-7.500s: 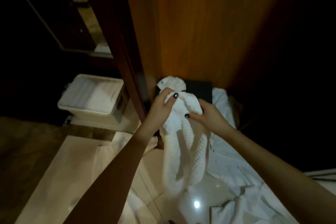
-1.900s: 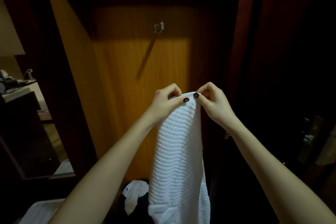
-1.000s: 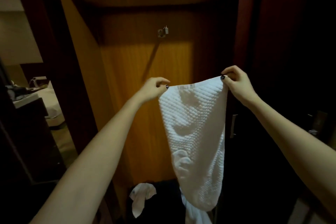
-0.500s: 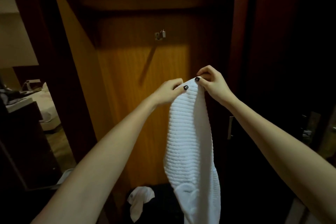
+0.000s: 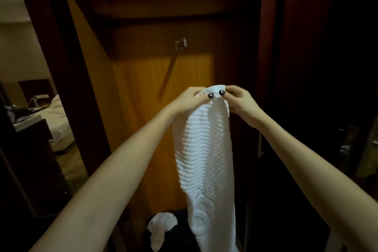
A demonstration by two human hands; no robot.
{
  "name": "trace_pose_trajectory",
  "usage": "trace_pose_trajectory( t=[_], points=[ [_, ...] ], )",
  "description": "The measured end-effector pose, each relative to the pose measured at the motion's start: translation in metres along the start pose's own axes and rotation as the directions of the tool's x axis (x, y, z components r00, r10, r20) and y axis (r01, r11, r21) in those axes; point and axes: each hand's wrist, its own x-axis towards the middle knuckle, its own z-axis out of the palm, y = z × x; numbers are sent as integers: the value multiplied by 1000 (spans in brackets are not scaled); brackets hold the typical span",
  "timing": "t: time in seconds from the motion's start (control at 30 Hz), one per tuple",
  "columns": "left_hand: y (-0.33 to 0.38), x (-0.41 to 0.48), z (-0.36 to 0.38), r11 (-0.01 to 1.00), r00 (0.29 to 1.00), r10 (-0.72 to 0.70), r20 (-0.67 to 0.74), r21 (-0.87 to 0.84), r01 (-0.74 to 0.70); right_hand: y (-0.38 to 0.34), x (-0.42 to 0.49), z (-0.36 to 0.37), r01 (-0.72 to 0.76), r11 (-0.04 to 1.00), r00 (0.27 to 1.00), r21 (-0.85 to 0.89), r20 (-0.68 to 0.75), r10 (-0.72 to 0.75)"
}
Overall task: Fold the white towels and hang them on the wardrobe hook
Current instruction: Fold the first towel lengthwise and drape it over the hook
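A white ribbed towel (image 5: 204, 149) hangs long and narrow in front of me, folded lengthwise. My left hand (image 5: 188, 100) and my right hand (image 5: 241, 102) pinch its top edge side by side, thumbs almost touching. A small metal hook (image 5: 181, 44) is fixed to the wooden back panel (image 5: 143, 129) of the wardrobe, above and slightly left of my hands, with nothing on it. Another white towel (image 5: 161, 227) lies crumpled on the dark wardrobe floor, left of the hanging towel's lower end.
A dark red wardrobe door (image 5: 306, 67) stands at the right, with a metal door handle (image 5: 345, 147) beyond it. At the left an opening shows a bed (image 5: 55, 118) and a dark cabinet (image 5: 26, 159). A shelf (image 5: 163, 6) spans the wardrobe above the hook.
One second ago my hands held the towel's top edge spread wide. They have since come together, doubling the towel into a narrow strip, and now hold it slightly lower and steadier.
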Motion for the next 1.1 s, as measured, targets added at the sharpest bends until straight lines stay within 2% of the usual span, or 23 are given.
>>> trace_pose_trajectory(
  t=[0.1, 0.23, 0.3, 0.4, 0.5, 0.6, 0.67, 0.8, 0.9, 0.97, 1.03, 1.1],
  points=[
    [8, -3, -4, 997, 999, 2, -51, -72, -5, 13, -15, 2, -75, 997, 982, 18, 178, 70],
    [15, -10, -11, 1000, 998, 11, -61, -25, -12, 33, -34, 7, -203, 972, 952, 116, 257, 168],
    [15, -14, -13, 998, 1000, 6, -28, 55, -4, 36, -43, 13, -179, 979, 951, 101, 271, 146],
    [17, -18, -13, 990, 999, 18, 45, 142, -25, 22, -44, 26, -32, 998, 992, 46, 121, 26],
    [18, -21, -15, 994, 1000, -8, -12, 107, 10, 4, -38, 34, 71, 994, 997, -79, -19, -73],
    [14, -26, -23, 992, 998, -61, -25, 108, 63, -6, -35, 37, 101, 995, 995, 7, 20, -101],
    [12, -30, -24, 989, 1000, -23, -3, 147, 23, -10, -33, 38, 84, 995, 993, 63, 84, -89],
    [9, -34, -22, 991, 1000, 0, 32, 132, -4, -13, -25, 33, 72, 997, 997, -11, 33, -72],
    [0, -37, -27, 976, 975, -170, 143, 160, 146, -6, -23, 27, 87, 991, 991, -97, -93, -96],
    [-10, -41, -30, 925, 909, -335, 250, 270, 266, 0, -25, 24, 73, 979, 983, -188, -154, -103],
    [-21, -45, -33, 871, 871, -418, 260, 386, 303, 8, -26, 21, 35, 954, 977, -296, -190, -95],
    [-29, -46, -33, 857, 877, -423, 229, 416, 304, 14, -28, 17, -17, 940, 971, -340, -232, -66]
  ],
)
